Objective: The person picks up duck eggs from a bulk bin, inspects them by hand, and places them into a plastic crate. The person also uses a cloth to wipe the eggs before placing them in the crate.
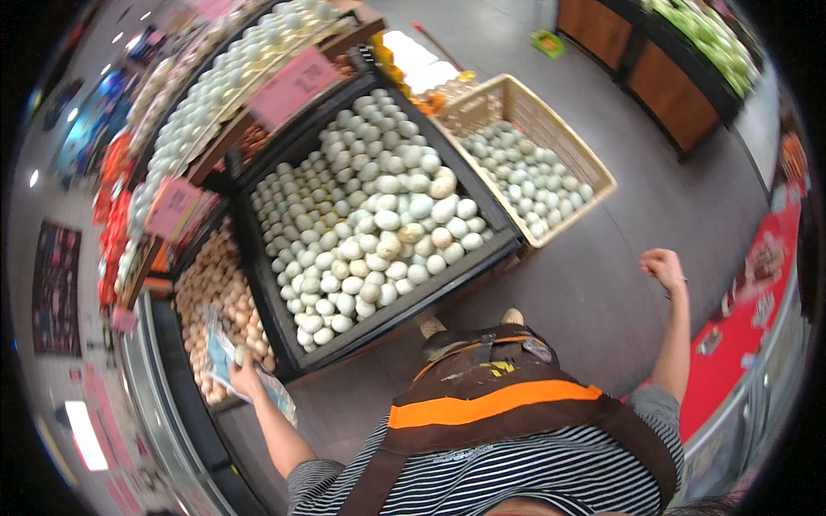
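Note:
My left hand (pixel 245 377) grips a light blue and clear plastic bag (pixel 221 351) at the lower left. A pale egg (pixel 241 355) shows at its fingertips; whether it is held in the fingers or lies inside the bag is hard to tell. Behind the bag lies a bin of brown eggs (pixel 216 284). A black display bin (pixel 413 303) heaped with pale green and white eggs (pixel 381 222) stands in front of me. Out to my right, my right hand (pixel 661 267) hangs over the floor, fingers curled in, with nothing visible in it.
A cream plastic crate (pixel 574 151) of pale eggs adjoins the bin's right side. Pink price signs (pixel 293 87) stand along a tiered egg shelf (pixel 213 97). Wooden-sided produce stands (pixel 671 90) are at upper right; a red counter (pixel 729 361) edges the right. Grey floor (pixel 581 303) lies between.

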The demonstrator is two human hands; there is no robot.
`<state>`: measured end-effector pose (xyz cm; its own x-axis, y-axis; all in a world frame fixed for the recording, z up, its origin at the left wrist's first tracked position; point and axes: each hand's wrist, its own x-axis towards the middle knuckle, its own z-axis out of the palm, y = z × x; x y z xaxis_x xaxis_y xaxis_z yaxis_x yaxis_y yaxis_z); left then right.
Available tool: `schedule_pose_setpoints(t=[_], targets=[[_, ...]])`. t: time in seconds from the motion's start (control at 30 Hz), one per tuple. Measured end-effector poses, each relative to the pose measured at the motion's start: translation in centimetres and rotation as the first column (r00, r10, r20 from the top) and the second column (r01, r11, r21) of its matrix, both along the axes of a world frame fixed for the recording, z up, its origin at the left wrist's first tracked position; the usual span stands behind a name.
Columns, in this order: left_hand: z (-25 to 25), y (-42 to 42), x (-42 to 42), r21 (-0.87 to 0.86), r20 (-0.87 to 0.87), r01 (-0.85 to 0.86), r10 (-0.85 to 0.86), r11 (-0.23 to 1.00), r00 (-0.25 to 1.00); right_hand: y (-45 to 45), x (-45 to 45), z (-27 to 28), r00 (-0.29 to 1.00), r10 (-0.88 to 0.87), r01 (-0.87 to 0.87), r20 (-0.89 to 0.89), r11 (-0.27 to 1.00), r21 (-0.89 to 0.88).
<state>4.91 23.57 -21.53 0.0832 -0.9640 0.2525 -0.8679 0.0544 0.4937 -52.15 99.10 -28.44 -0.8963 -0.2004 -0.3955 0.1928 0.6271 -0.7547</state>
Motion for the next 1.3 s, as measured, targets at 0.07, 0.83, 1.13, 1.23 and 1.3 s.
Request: schedule_pose_setpoints(t=[0.07,0.83,1.13,1.23,1.3], targets=[[3.1,0.5,2.0,-0.049,-0.112,0.027,-0.033,0.998,0.993,-1.4,-2.4,5.5,0.996,0.041,-0.024,0.085,0.981,-0.194],[17.0,23.6,8.0,-0.180,-0.693,-0.205,0.024,0.962,0.721,-4.3,-10.8,-23.2,0.671,-0.401,0.555,0.624,0.829,-0.065],[15.6,26.5,9.8,-0.134,-0.708,-0.292,0.115,0.947,0.697,-19.0,-10.7,-14.4,0.592,-0.444,0.794,0.673,0.463,-0.393],[14.8,27.0,11.0,-0.116,-0.753,-0.305,0.116,0.945,0.648,-20.1,-10.8,-13.7,0.584,-0.518,0.802,0.625,0.486,-0.347],[14.1,27.0,11.3,-0.061,-0.736,-0.310,0.167,0.949,0.656,-20.0,-11.4,-14.0,0.615,-0.561,0.784,0.554,0.513,-0.349]])
